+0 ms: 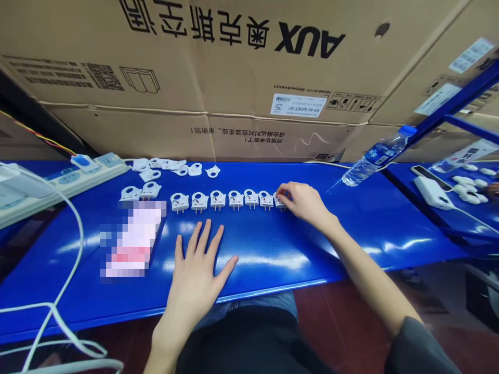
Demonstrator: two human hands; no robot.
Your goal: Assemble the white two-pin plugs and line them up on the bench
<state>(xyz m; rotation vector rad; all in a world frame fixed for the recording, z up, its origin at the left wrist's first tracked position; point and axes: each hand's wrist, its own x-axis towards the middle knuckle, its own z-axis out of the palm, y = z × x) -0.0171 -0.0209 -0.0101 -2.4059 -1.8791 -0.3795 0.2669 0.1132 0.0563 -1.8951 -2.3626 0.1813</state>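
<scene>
Several white plug pieces with metal prongs and round openings stand in a row across the blue table [312, 259], among them a plug piece [180, 202] at the row's left end. At the right end, my right hand [306, 202] has its thumb and fingers closed on the last plug piece [279, 201], which they partly cover. My left hand [198, 275] lies palm down below the row, fingers spread, holding nothing. Two more plug pieces [150, 190] sit farther left, above a pixelated pink and white rectangle [136, 239].
White ring-shaped parts [195, 169] lie at the back left. A power strip [70, 179] and white cables [80, 239] occupy the left side. A water bottle [376, 156] leans at the back right. Behind stands a large cardboard box [234, 78]; a white charger [432, 192] is at the right.
</scene>
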